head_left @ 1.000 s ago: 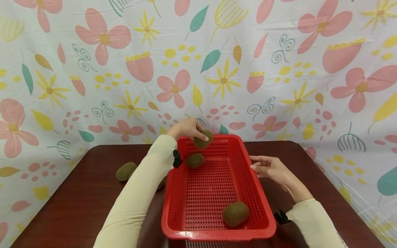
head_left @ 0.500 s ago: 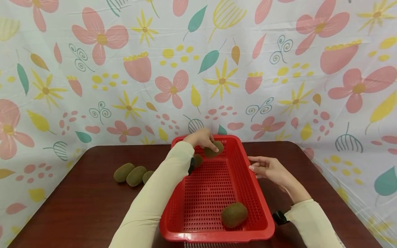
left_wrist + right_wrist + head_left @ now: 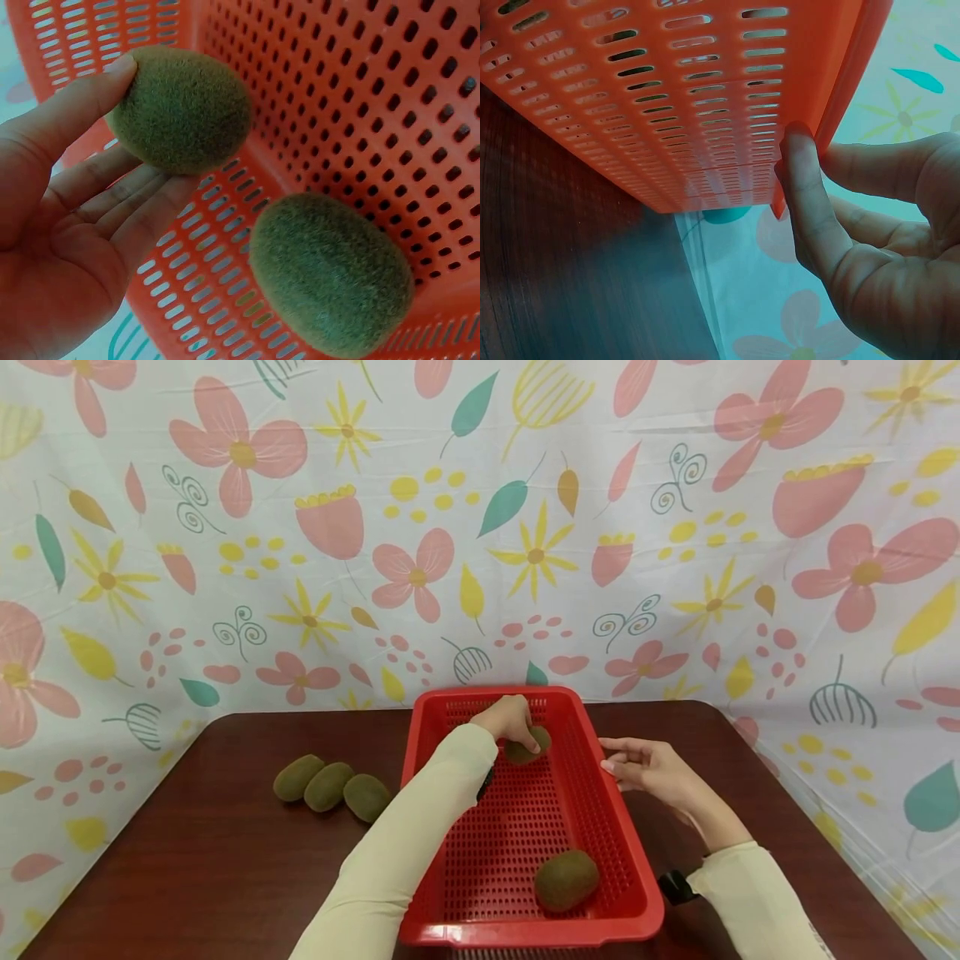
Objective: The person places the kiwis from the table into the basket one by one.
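My left hand (image 3: 512, 720) is inside the red plastic basket (image 3: 525, 933), near its back end. Between thumb and fingers it holds a brown fuzzy kiwi (image 3: 184, 112). Close by in the left wrist view, a second kiwi (image 3: 330, 274) rests in the basket; my left hand and sleeve cover it in the head view. Another kiwi (image 3: 567, 881) lies at the basket's front right. At the basket's right side, my right hand (image 3: 660, 777) pinches the rim. The right wrist view shows the rim's lip (image 3: 847, 82) between its thumb and finger (image 3: 814, 195).
Several kiwis (image 3: 330, 787) lie in a row on the dark wooden table (image 3: 210, 860), left of the basket. A white cloth with a flower print (image 3: 480, 527) hangs behind and around the table.
My left hand has carried its kiwi rightward and lower into the basket. The row of kiwis on the left has come out from behind the sleeve. My right hand stays at the rim.
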### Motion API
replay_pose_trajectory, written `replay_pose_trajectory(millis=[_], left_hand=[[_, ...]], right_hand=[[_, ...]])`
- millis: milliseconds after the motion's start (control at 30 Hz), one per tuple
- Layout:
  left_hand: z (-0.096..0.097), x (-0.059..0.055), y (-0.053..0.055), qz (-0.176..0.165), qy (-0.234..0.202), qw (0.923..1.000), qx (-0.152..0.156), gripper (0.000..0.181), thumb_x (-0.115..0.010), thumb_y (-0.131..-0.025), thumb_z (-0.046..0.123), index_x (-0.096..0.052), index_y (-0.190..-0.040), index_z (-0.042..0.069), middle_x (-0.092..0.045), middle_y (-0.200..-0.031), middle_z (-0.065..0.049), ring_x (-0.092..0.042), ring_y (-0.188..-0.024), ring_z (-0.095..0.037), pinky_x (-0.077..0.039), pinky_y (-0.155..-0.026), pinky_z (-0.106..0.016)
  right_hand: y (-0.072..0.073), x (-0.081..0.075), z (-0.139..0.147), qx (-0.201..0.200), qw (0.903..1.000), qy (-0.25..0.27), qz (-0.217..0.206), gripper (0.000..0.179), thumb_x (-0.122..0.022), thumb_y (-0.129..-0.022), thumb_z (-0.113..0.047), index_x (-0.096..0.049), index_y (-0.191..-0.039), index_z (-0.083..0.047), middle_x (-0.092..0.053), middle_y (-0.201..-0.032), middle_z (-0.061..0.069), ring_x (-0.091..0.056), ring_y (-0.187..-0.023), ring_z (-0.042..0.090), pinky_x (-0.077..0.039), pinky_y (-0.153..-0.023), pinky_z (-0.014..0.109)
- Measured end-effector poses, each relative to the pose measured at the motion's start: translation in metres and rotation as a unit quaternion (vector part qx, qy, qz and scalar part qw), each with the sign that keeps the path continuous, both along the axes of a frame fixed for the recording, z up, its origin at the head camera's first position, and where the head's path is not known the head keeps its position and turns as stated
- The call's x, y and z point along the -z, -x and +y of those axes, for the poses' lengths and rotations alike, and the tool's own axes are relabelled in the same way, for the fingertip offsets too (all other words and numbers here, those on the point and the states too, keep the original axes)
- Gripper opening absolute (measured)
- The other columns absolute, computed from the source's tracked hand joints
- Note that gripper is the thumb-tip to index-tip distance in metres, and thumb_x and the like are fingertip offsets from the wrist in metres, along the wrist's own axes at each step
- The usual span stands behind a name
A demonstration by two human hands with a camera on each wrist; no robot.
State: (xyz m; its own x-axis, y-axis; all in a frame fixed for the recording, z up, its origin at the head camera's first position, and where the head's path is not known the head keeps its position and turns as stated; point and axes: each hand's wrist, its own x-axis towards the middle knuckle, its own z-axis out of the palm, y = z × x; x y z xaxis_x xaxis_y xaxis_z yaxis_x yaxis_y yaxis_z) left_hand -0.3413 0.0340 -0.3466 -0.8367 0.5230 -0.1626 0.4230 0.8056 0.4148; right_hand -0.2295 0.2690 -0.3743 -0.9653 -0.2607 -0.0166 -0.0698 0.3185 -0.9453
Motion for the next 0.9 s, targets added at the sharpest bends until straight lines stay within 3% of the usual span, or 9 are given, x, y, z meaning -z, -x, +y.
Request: replay_pose_trajectory(millis=[133,267,367,467,533,700,900], left_hand=[[0.002,0.005,-0.001,0.015,0.017,0.9998,-0.001,0.024,-0.080,-0.080,0.023,-0.070,-0.086,0.003,-0.065,-0.088,-0.007,-0.059,-0.075,-0.016,-0.048,-0.063,-0.025],[0.003,0.009,0.000,0.018,0.013,0.9998,-0.001,0.026,-0.081,-0.079,0.022,-0.063,-0.071,0.006,-0.058,-0.072,-0.002,-0.051,-0.066,-0.014,-0.042,-0.056,-0.024],[0.004,0.012,0.001,0.021,0.009,0.9997,-0.004,0.038,-0.082,-0.078,0.022,-0.052,-0.059,0.010,-0.045,-0.058,0.002,-0.042,-0.058,-0.012,-0.037,-0.052,-0.023],[0.006,0.014,0.003,0.025,0.008,0.9996,-0.012,0.045,-0.082,-0.078,0.022,-0.044,-0.055,0.011,-0.035,-0.053,0.003,-0.036,-0.054,-0.011,-0.033,-0.051,-0.023],[0.007,0.016,0.003,0.031,0.010,0.9993,-0.017,0.042,-0.082,-0.078,0.023,-0.047,-0.058,0.011,-0.036,-0.055,0.003,-0.038,-0.055,-0.011,-0.034,-0.051,-0.022],[0.008,0.018,0.002,0.051,0.015,0.9984,-0.023,0.026,-0.082,-0.078,0.024,-0.066,-0.076,0.005,-0.059,-0.075,-0.003,-0.052,-0.066,-0.013,-0.043,-0.055,-0.023],[0.010,0.018,0.003,0.045,-0.003,0.9984,-0.034,0.028,-0.082,-0.078,0.023,-0.061,-0.072,0.005,-0.054,-0.067,-0.001,-0.047,-0.062,-0.012,-0.040,-0.054,-0.023]], right_hand=[[0.000,0.000,-0.001,-0.001,1.0000,0.001,0.000,0.057,-0.063,-0.095,-0.016,-0.040,-0.140,0.010,-0.064,-0.103,0.018,-0.067,-0.087,0.020,-0.056,-0.079,0.039],[-0.001,0.000,-0.001,-0.001,1.0000,0.000,0.002,0.057,-0.063,-0.094,-0.016,-0.040,-0.140,0.009,-0.064,-0.103,0.018,-0.067,-0.087,0.020,-0.056,-0.079,0.040],[-0.001,-0.001,0.000,0.000,1.0000,-0.001,0.004,0.057,-0.063,-0.094,-0.016,-0.041,-0.140,0.009,-0.064,-0.103,0.018,-0.067,-0.088,0.020,-0.056,-0.079,0.040],[-0.001,-0.001,0.000,0.000,1.0000,-0.002,0.005,0.057,-0.063,-0.094,-0.016,-0.041,-0.140,0.009,-0.064,-0.103,0.019,-0.067,-0.088,0.020,-0.056,-0.079,0.039],[-0.002,-0.002,-0.001,0.000,1.0000,-0.002,0.006,0.057,-0.063,-0.094,-0.016,-0.041,-0.140,0.009,-0.064,-0.104,0.019,-0.067,-0.088,0.020,-0.056,-0.079,0.039],[-0.002,-0.002,-0.001,-0.002,1.0000,-0.003,0.007,0.057,-0.063,-0.094,-0.016,-0.041,-0.140,0.009,-0.064,-0.104,0.019,-0.067,-0.088,0.019,-0.056,-0.079,0.038],[-0.001,-0.001,-0.001,0.001,1.0000,0.000,0.004,0.057,-0.063,-0.094,-0.016,-0.041,-0.140,0.010,-0.064,-0.103,0.018,-0.067,-0.088,0.019,-0.056,-0.079,0.038]])
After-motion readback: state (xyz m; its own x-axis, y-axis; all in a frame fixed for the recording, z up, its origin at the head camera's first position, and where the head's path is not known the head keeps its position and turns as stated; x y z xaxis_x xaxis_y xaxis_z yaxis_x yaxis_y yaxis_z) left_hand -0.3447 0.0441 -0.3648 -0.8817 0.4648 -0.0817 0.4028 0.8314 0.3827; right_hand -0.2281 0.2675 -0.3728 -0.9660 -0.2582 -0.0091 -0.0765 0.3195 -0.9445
